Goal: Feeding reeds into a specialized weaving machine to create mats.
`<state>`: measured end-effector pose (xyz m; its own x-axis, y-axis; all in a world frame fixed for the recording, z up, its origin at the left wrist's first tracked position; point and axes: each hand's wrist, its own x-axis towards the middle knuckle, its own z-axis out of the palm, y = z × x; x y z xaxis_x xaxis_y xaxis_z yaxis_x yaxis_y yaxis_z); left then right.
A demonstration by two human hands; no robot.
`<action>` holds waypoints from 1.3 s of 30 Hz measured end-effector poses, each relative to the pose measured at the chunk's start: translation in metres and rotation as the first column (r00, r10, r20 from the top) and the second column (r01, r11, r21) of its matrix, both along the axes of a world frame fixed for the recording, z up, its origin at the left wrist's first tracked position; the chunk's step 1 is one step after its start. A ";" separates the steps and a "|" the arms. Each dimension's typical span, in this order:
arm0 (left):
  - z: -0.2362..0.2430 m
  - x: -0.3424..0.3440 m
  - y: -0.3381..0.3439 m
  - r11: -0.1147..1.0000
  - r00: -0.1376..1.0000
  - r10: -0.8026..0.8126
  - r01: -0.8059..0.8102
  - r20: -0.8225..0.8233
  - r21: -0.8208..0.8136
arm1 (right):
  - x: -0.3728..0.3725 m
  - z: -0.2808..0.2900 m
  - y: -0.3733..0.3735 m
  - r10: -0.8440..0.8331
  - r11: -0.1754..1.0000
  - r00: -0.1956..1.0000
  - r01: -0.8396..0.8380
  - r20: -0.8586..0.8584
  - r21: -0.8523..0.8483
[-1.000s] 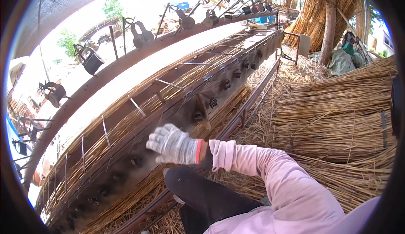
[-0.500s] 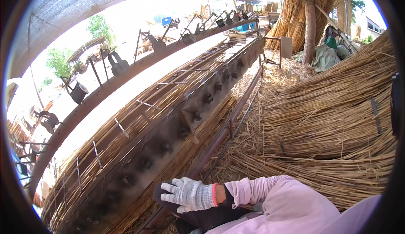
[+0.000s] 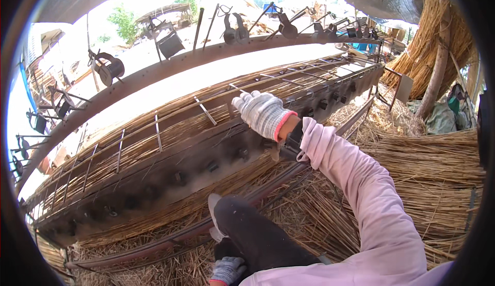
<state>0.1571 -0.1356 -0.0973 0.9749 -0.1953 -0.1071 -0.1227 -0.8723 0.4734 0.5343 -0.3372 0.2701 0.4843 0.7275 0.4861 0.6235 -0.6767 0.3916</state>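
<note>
Reaching right hand (image 3: 262,113) on straw frame (image 3: 170,131), fingertips hidden

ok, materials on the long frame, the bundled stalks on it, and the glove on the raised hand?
Long frame: looks like steel, dark and rusty brown, with bolt-like studs along its face. Bundled stalks: dried straw or reed, pale golden, thin parallel stems; which plant is unclear. Glove on the right hand: knitted fabric, probably cotton, off-white with grey flecks and a pink cuff band.
</note>
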 end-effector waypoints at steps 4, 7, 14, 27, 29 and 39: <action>0.003 0.013 -0.008 1.000 0.985 0.023 -0.025 -0.169 -0.011 | 0.053 0.002 0.024 -0.046 0.999 0.996 0.045 -0.072 -0.021; 0.019 0.014 -0.010 0.996 0.986 0.061 -0.050 -0.157 0.077 | 0.079 0.006 0.043 -0.005 1.000 0.996 0.003 -0.088 -0.024; 0.023 0.017 -0.008 0.996 0.977 0.092 -0.093 -0.191 0.000 | 0.134 -0.001 0.090 -0.083 0.995 0.965 0.064 -0.250 -0.081; 0.020 0.015 -0.008 0.979 0.990 0.137 -0.129 0.037 -0.156 | 0.167 -0.020 0.104 -0.154 0.987 0.954 0.137 -0.258 -0.084; 0.014 0.015 -0.007 0.988 0.992 0.115 -0.109 0.050 -0.105 | 0.169 -0.023 0.104 -0.132 0.991 0.958 0.119 -0.253 -0.065; 0.008 0.019 -0.002 0.981 0.989 0.109 -0.089 0.104 -0.174 | 0.151 -0.017 0.107 -0.117 0.992 0.983 0.108 -0.142 -0.068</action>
